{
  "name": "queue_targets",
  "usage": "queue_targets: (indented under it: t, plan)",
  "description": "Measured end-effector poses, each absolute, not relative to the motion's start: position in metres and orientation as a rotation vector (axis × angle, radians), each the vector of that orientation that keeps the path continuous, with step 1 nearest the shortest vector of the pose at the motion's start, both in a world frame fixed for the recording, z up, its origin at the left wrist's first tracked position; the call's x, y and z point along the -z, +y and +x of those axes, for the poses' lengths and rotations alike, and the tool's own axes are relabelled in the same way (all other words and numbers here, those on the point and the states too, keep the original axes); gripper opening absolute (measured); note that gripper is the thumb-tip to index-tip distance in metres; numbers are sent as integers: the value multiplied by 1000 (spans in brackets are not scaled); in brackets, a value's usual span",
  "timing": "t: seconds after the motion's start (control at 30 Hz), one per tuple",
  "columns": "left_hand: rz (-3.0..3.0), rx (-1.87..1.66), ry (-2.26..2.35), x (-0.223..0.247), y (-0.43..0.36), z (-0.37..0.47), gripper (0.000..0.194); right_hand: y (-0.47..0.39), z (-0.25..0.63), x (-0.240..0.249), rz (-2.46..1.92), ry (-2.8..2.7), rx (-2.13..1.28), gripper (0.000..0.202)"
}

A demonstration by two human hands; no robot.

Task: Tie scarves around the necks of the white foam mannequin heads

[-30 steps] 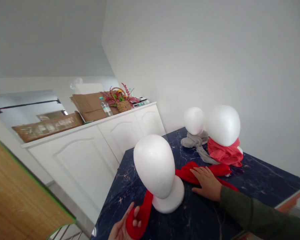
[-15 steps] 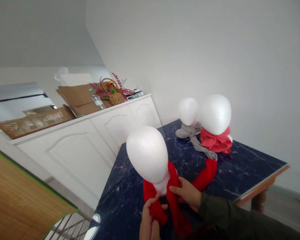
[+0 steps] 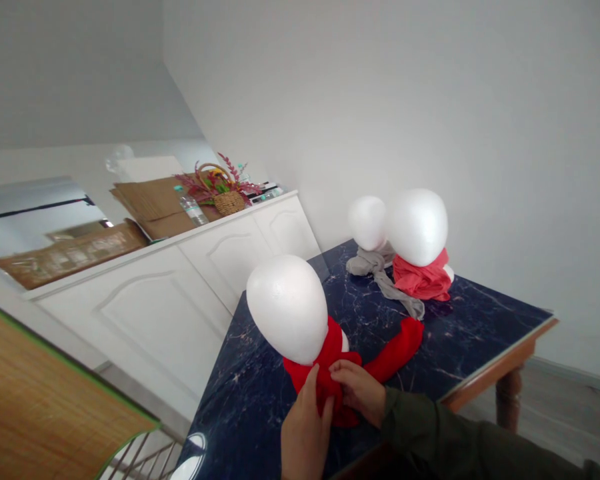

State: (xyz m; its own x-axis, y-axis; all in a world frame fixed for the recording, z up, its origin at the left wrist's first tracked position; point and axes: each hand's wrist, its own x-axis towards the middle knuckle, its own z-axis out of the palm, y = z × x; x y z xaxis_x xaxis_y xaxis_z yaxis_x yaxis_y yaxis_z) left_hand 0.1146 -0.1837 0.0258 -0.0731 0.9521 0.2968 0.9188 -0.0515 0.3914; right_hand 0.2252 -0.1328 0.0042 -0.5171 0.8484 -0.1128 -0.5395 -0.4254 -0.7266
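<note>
On the dark marble table stands a white foam head with a red scarf wrapped at its neck, where left hand and right hand both pinch the crossed ends, apparently knotting.

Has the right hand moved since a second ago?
Yes. The right hand left the table right of the near foam head and now grips the red scarf at its neck.

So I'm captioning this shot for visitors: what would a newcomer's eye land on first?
The white foam head at the near table edge, with a bright red scarf around its neck, gripped by the left hand and right hand. Behind stand two more foam heads, one in a coral scarf, one in a grey scarf.
</note>
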Motion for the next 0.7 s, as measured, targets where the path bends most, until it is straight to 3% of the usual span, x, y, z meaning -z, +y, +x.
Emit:
queue_targets:
  t: [0.17,0.47,0.7]
  plan:
    - [1819,-1067,2150,-26,-178,120,42,-134,223,4,-535,-1005,-1885,34]
    - [1554,-1373,1867,-10,-168,119,76,-129,225,-2,-485,-762,-1975,22]
    - [1626,-1318,1747,-10,-172,122,69,-124,228,-3,-516,-536,-2147,25]
